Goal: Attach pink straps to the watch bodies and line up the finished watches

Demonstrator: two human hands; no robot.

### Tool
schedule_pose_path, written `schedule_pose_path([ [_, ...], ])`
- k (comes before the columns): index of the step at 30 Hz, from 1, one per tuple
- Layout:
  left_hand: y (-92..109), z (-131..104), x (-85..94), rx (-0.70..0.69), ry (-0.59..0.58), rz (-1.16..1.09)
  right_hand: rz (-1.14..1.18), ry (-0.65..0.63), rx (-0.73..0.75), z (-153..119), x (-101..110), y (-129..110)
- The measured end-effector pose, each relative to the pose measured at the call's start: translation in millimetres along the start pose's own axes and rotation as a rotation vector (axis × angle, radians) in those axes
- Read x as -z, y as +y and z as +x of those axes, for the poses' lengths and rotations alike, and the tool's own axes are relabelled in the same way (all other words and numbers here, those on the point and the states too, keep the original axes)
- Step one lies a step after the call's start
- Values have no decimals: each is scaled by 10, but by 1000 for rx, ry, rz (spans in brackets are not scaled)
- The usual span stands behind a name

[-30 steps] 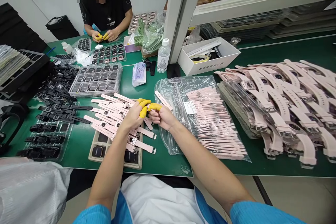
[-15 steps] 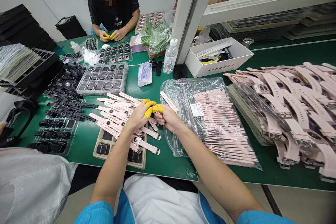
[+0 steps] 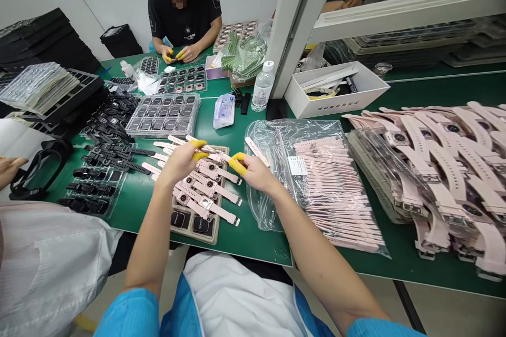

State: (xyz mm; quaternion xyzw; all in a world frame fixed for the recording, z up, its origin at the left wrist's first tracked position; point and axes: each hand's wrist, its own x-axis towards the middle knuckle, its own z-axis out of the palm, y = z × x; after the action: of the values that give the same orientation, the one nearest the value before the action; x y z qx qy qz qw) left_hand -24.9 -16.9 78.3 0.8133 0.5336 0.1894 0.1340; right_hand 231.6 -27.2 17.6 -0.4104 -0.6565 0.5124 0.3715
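A pink-strapped smartwatch is stretched between my two hands above the tray. My left hand, with yellow finger covers, grips its left part between thumb and forefinger. At the other end, the yellow-covered fingers of my right hand pinch the strap tip. Beneath them, several more pink smartwatches lie slanted in rows across a beige tray. Dark square watch faces or covers show in its front compartments. A single loose pink strap lies just beyond my right hand.
To the right sit a clear bag of pink straps and stacked trays of pink watches. Black watches lie left. A water bottle and white box stand behind. A co-worker sits opposite; another person's hand shows at left.
My hands were close together; now they are apart, the left having moved left, with the pink smartwatch extended between them. The view has shifted slightly.
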Motion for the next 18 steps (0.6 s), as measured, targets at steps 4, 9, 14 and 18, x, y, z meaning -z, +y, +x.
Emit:
schedule_pose_path([
  [4, -82, -413, 357, 8, -138, 240, 27, -172, -73, -32, 7, -22],
  [9, -224, -1049, 720, 113, -229, 156, -434, 142, -152, -32, 220, 115],
  [14, -474, -1329, 858, 372, -529, -63, -882, 241, -347, -47, 374, 315],
  [18, -692, -1317, 737, 472, -611, -74, -896, 263, -396, -55, 412, 428],
])
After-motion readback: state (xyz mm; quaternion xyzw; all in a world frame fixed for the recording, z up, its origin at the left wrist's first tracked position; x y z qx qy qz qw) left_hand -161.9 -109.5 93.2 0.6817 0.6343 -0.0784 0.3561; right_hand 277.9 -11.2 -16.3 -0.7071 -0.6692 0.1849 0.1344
